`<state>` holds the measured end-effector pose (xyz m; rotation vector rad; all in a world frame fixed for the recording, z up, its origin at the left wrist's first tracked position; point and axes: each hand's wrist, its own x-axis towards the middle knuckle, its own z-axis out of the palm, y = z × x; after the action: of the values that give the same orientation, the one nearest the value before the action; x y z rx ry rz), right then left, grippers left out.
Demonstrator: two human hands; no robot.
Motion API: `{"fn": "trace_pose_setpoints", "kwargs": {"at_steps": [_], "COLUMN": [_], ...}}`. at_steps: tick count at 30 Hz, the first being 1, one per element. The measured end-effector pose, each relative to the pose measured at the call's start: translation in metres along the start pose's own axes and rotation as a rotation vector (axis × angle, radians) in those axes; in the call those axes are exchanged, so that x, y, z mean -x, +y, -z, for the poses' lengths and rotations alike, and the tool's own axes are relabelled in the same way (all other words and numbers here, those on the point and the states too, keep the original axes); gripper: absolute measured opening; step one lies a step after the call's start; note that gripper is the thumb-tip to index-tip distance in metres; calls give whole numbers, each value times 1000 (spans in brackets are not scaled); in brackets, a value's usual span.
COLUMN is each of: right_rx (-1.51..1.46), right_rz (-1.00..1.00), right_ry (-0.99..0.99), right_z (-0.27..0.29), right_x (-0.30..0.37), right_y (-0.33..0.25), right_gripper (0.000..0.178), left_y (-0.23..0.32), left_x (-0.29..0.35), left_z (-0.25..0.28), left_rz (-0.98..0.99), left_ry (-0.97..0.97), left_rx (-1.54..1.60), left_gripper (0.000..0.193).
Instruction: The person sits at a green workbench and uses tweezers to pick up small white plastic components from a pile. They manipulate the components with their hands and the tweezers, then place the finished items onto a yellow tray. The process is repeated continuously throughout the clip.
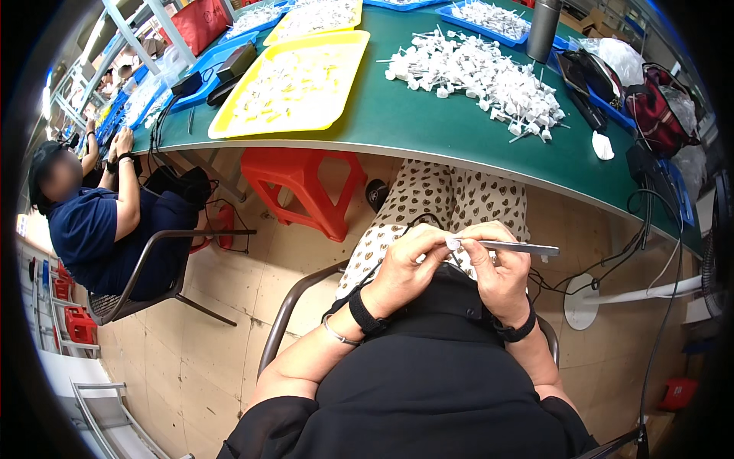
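Note:
Above my lap, my left hand [407,266] pinches a small white plastic piece [453,244] between thumb and fingers. My right hand [505,277] is closed round metal tweezers [527,247], whose wide end sticks out to the right. The tweezers' tips meet the white piece, or come very close to it; the fingers partly hide that spot. On the green table ahead lies a loose heap of similar white pieces [482,76], many with thin stems.
A yellow tray [348,84] of small parts sits at the table's left, with blue trays behind. A dark flask [544,30] and bags [664,107] stand at right. Under the green table [413,126] is a red stool [294,164]. A seated person [115,222] works at left.

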<state>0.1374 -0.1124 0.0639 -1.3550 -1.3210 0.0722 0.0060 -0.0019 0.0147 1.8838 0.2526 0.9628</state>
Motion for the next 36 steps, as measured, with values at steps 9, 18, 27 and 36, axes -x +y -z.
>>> {"fn": "trace_pose_setpoints", "kwargs": {"at_steps": [9, 18, 27, 36], "right_rx": [-26, 72, 4, -26], "right_rz": [-110, -12, -145, -198], "right_ry": [-2, -54, -26, -17], "right_z": [1, 4, 2, 1], "right_x": [4, 0, 4, 4], "right_y": [-1, 0, 1, -3], "right_gripper": [5, 6, 6, 6], "left_y": [0, -3, -3, -3], "left_x": [0, 2, 2, 1], "left_z": [0, -1, 0, -1], "left_rz": [-8, -19, -7, -31], "left_ry": [-7, -11, -13, -9], "left_rx": [1, -22, -17, -24], "left_gripper": [23, 24, 24, 24]}}
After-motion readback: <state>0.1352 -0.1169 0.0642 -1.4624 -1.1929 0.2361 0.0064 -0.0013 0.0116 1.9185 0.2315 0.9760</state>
